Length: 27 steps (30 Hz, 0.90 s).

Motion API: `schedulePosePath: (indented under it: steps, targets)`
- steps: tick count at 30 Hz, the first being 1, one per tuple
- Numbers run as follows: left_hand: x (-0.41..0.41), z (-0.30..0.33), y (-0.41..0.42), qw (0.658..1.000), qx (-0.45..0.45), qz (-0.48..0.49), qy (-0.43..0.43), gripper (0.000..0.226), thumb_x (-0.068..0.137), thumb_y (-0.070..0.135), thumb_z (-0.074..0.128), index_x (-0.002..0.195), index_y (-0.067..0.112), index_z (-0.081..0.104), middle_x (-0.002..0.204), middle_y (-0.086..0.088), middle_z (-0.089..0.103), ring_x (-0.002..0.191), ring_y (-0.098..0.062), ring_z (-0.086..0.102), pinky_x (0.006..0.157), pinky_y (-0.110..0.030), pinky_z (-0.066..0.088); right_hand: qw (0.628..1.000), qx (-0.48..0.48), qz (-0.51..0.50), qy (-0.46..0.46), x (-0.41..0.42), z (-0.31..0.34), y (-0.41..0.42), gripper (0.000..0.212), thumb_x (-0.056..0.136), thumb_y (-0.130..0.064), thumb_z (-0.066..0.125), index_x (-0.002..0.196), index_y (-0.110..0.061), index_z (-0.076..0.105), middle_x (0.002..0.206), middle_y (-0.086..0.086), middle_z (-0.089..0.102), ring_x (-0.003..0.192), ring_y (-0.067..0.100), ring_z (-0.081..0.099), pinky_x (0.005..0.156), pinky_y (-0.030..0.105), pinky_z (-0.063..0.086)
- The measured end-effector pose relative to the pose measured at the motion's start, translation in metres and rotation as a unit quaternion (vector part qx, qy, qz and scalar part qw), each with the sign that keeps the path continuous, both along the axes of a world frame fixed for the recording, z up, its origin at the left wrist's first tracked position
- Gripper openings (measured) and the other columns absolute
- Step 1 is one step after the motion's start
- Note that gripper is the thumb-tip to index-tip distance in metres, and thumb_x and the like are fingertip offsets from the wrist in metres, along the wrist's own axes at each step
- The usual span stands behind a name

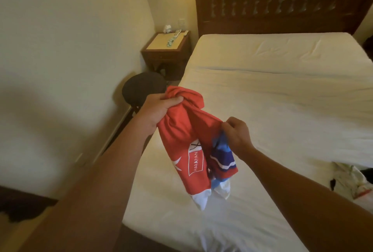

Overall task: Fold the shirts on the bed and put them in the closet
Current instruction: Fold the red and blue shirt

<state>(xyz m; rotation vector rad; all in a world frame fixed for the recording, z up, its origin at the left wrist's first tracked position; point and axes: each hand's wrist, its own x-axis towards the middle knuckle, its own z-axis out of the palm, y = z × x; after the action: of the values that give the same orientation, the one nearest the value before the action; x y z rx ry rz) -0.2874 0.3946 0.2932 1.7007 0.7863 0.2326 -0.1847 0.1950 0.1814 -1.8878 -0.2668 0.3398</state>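
Overhead, head view: red shirt (185, 136) with white hem, blue panels and "HARAPAN" print — held in the air above the white bed (282, 100). Left hand (156, 110) grips its bunched top; right hand (238, 134) pinches an edge. Near the bed's right edge, possibly another crumpled garment (351, 181) — pale, blurred. Wooden nightstand (166, 54) stands beside the headboard (282, 3).

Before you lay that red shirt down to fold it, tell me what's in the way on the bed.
Nothing visible: the white bed under the red shirt is bare. Other clothes lie apart at its right edge.
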Motion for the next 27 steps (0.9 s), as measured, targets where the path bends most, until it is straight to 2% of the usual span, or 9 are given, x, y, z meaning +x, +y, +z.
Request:
schedulePosePath:
  steps: [4,8,11,12,14,16,19,22,27]
  targets:
    - [-0.012,-0.016,0.021,0.992,0.098,-0.032,0.072,0.035,0.084,0.045,0.079,0.104,0.017,0.076,0.099,-0.004,0.076,0.092,-0.027,0.072,0.094,-0.046,0.058,0.999,-0.024,-0.007,-0.042,0.005,0.018,-0.007,0.015,0.091,-0.008,0.055,0.076,-0.009,0.058,0.068,0.001,0.058,0.064,0.016,0.051,0.057,0.027,0.042]
    - [-0.022,-0.037,0.045,0.944,0.21,-0.144,0.212,0.026,0.085,0.041,0.078,0.083,0.017,0.07,0.089,-0.005,0.069,0.084,-0.022,0.066,0.08,-0.036,0.054,0.985,-0.104,0.073,-0.118,0.001,0.046,0.004,0.012,0.091,-0.01,0.056,0.084,-0.012,0.066,0.075,-0.002,0.063,0.071,0.015,0.059,0.063,0.026,0.048]
    - [-0.029,-0.048,0.046,0.873,0.335,-0.194,0.297,0.056,0.081,0.047,0.078,0.129,0.023,0.062,0.129,-0.004,0.063,0.118,-0.027,0.059,0.102,-0.042,0.049,0.974,-0.11,0.107,-0.169,-0.014,0.067,0.022,0.015,0.087,-0.006,0.058,0.077,-0.012,0.067,0.07,-0.007,0.061,0.069,0.012,0.057,0.063,0.025,0.042]
    - [-0.029,-0.048,0.042,0.868,0.349,-0.212,0.282,0.069,0.08,0.051,0.079,0.141,0.03,0.052,0.144,-0.003,0.052,0.133,-0.03,0.049,0.11,-0.047,0.042,0.972,-0.102,0.115,-0.179,-0.021,0.074,0.028,0.018,0.086,-0.006,0.058,0.072,-0.015,0.064,0.065,-0.008,0.06,0.064,0.01,0.056,0.062,0.026,0.042]
    - [-0.026,-0.043,0.02,0.909,0.268,-0.259,0.184,0.073,0.082,0.046,0.081,0.146,0.037,0.046,0.156,0.001,0.038,0.146,-0.029,0.033,0.118,-0.054,0.032,0.966,-0.1,0.141,-0.191,-0.033,0.086,0.036,0.023,0.085,-0.007,0.058,0.065,-0.019,0.059,0.058,-0.007,0.057,0.055,0.008,0.052,0.058,0.029,0.042]
    - [-0.024,-0.041,0.004,0.935,0.159,-0.312,0.065,0.048,0.088,0.028,0.079,0.133,0.028,0.062,0.142,0.005,0.054,0.135,-0.023,0.048,0.115,-0.053,0.038,0.955,-0.12,0.167,-0.214,-0.046,0.095,0.039,0.019,0.084,-0.009,0.06,0.066,-0.016,0.061,0.06,-0.006,0.056,0.059,0.011,0.05,0.061,0.031,0.042]
    - [-0.029,-0.043,-0.005,0.933,0.094,-0.348,-0.002,0.021,0.091,0.016,0.075,0.11,0.007,0.072,0.11,-0.008,0.072,0.105,-0.024,0.069,0.102,-0.051,0.053,0.957,-0.122,0.147,-0.219,-0.056,0.104,0.031,0.018,0.084,-0.005,0.06,0.069,-0.014,0.062,0.065,-0.007,0.057,0.062,0.01,0.05,0.06,0.028,0.041]
    - [-0.038,-0.039,-0.006,0.935,0.115,-0.336,-0.017,0.022,0.091,0.017,0.075,0.1,-0.002,0.068,0.098,-0.016,0.071,0.089,-0.023,0.068,0.086,-0.035,0.057,0.959,-0.137,0.121,-0.217,-0.066,0.114,0.015,0.023,0.087,-0.004,0.058,0.068,-0.018,0.061,0.07,-0.001,0.062,0.065,0.012,0.052,0.061,0.024,0.042]
    - [-0.049,-0.023,-0.009,0.924,0.208,-0.317,-0.059,0.018,0.091,0.025,0.076,0.089,0.008,0.072,0.083,-0.009,0.069,0.076,-0.024,0.065,0.064,-0.023,0.051,0.928,-0.258,0.153,-0.22,-0.079,0.121,-0.016,0.01,0.082,-0.012,0.064,0.075,-0.018,0.059,0.073,-0.001,0.058,0.068,0.017,0.052,0.063,0.032,0.045]
